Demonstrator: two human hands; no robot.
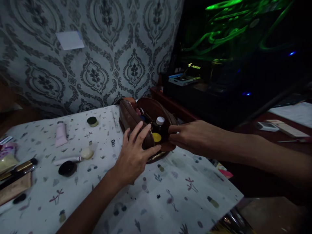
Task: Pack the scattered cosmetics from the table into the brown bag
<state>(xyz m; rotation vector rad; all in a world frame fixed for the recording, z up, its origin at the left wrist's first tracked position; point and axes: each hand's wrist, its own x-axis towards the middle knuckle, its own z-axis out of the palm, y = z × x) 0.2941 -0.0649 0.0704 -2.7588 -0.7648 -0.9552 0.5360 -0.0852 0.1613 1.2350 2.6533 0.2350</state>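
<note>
A brown zip pouch lies open on a white patterned cloth. Inside it I see a dark bottle with a white cap, a yellow lid and other small items. My left hand rests on the pouch's near flap, fingers spread over the brown edge. My right hand comes in from the right and pinches the pouch's right rim by the zip.
On the cloth to the left lie a pink tube, a small green-lidded jar, a cream round piece, a black round compact and brushes. A dark computer case with green light stands at the right.
</note>
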